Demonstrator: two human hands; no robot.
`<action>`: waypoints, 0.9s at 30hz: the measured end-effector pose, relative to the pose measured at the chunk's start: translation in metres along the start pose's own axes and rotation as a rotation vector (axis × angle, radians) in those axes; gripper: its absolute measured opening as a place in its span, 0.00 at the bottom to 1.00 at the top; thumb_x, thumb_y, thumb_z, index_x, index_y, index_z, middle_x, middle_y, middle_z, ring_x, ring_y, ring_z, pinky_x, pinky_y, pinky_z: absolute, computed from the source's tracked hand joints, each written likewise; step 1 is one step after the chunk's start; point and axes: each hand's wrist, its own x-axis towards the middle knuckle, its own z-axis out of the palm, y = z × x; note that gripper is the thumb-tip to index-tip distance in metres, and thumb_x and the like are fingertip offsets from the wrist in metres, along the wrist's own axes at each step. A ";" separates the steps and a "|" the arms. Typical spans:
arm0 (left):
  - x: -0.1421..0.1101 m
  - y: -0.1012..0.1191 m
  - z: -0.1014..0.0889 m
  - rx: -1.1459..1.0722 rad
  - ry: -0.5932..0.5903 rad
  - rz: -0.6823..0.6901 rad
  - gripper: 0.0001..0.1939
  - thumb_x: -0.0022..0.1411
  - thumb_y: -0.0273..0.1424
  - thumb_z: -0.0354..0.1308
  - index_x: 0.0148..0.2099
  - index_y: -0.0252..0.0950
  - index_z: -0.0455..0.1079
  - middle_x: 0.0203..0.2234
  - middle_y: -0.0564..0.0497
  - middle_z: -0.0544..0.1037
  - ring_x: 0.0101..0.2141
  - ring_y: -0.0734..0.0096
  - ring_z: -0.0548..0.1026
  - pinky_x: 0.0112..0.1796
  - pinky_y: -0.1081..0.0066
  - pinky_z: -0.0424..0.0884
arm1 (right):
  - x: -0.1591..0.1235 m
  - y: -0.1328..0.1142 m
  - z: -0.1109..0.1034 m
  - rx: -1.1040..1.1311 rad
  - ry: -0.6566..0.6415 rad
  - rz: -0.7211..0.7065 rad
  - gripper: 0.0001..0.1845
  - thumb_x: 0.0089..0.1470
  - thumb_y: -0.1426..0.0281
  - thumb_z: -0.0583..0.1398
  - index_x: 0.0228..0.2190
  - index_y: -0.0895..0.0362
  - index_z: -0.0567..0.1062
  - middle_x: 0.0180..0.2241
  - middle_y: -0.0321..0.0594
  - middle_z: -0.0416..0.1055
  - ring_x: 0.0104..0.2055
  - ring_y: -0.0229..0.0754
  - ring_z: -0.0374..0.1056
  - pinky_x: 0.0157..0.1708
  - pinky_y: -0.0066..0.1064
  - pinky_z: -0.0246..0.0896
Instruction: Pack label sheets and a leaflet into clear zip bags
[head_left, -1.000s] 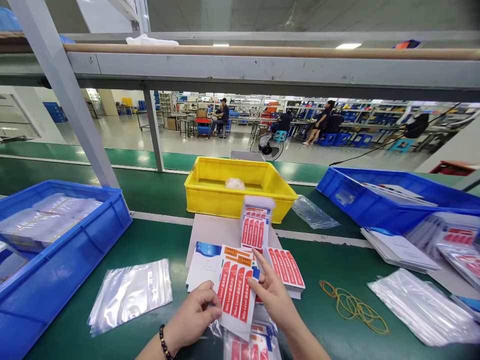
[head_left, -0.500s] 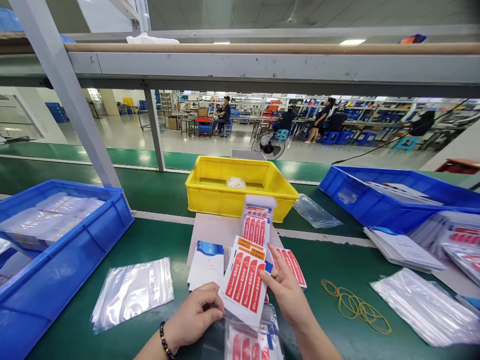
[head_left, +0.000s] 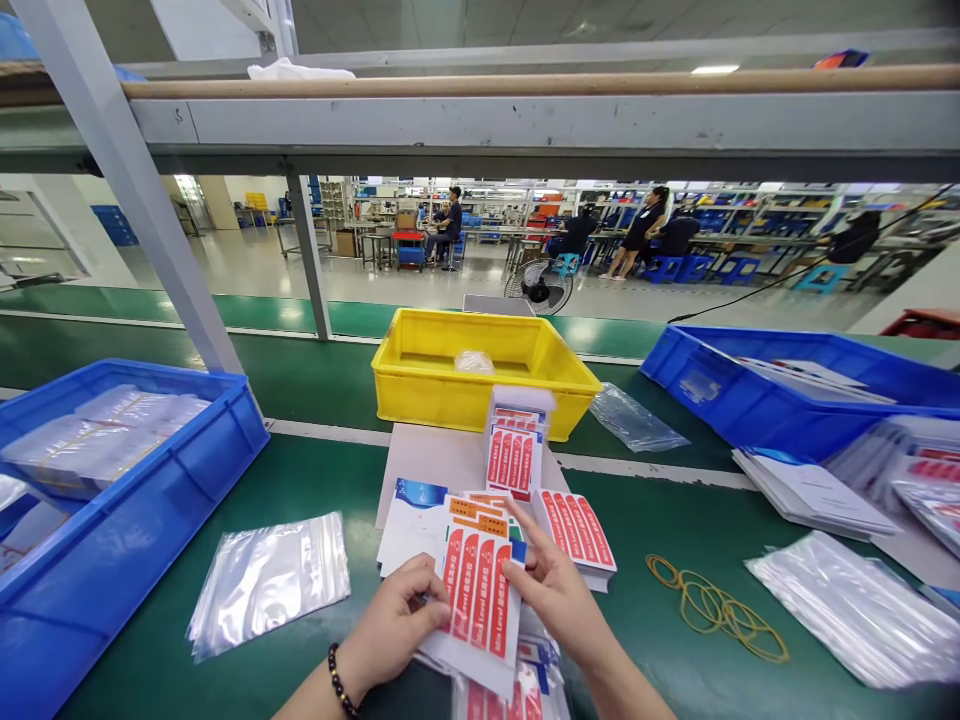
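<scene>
Sheets of red and orange stickers (head_left: 480, 590), a small stack with printed "Max Level" and "Min Level" strips, are between my two hands. My right hand (head_left: 559, 590) grips their right edge, thumb on the front and fingers behind. My left hand (head_left: 405, 615) is closed at the lower left edge, its thumb and fingertips pinched there; whether plastic film is also in that pinch is hidden. Beneath lie clear bags (head_left: 517, 690) with red sticker sheets inside. A blue-and-white booklet (head_left: 412, 525) is behind my left hand. Right of my right hand sits a sticker-sheet pile (head_left: 581, 530).
A yellow bin (head_left: 435, 390) stands ahead, with blue bins at left (head_left: 187, 480) and right (head_left: 697, 400). Flat clear bags (head_left: 274, 580) lie left; more bags (head_left: 847, 605) and rubber bands (head_left: 720, 620) lie right. A metal post (head_left: 150, 190) rises at left. People are in the background.
The sticker sheets have moved left and slightly down, with my right hand following. My left hand now meets their left edge. The pile at right is less covered.
</scene>
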 end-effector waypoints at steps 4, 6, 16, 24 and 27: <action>0.000 0.000 0.002 -0.060 0.068 -0.008 0.14 0.52 0.40 0.57 0.25 0.34 0.65 0.28 0.52 0.66 0.33 0.68 0.66 0.38 0.69 0.60 | -0.002 -0.004 0.006 -0.088 -0.141 0.065 0.28 0.47 0.63 0.59 0.51 0.54 0.62 0.20 0.30 0.65 0.22 0.37 0.62 0.22 0.27 0.56; 0.000 0.001 0.003 -0.071 0.090 0.012 0.13 0.53 0.39 0.57 0.25 0.34 0.65 0.28 0.51 0.66 0.33 0.68 0.66 0.37 0.70 0.60 | -0.003 -0.008 0.008 -0.164 -0.166 0.030 0.15 0.47 0.64 0.59 0.39 0.56 0.71 0.24 0.34 0.67 0.26 0.38 0.64 0.26 0.29 0.58; 0.000 0.002 0.006 -0.176 0.189 0.043 0.11 0.54 0.37 0.57 0.27 0.34 0.66 0.26 0.52 0.67 0.30 0.72 0.65 0.34 0.72 0.60 | -0.012 -0.027 0.016 -0.383 -0.483 -0.047 0.13 0.51 0.61 0.57 0.28 0.55 0.77 0.33 0.39 0.69 0.35 0.41 0.65 0.37 0.32 0.58; 0.001 -0.002 0.011 -0.339 0.153 -0.256 0.19 0.41 0.42 0.64 0.22 0.32 0.62 0.17 0.56 0.65 0.21 0.78 0.61 0.26 0.75 0.55 | -0.012 -0.015 0.010 -0.261 -0.221 0.122 0.16 0.43 0.66 0.60 0.37 0.57 0.73 0.34 0.40 0.70 0.34 0.42 0.65 0.35 0.32 0.60; 0.001 -0.002 0.012 -0.313 0.178 -0.236 0.18 0.42 0.42 0.64 0.22 0.32 0.63 0.17 0.56 0.65 0.21 0.78 0.60 0.26 0.75 0.55 | -0.011 -0.014 0.012 -0.249 -0.251 0.137 0.12 0.41 0.66 0.61 0.30 0.59 0.73 0.27 0.37 0.70 0.30 0.40 0.64 0.31 0.29 0.59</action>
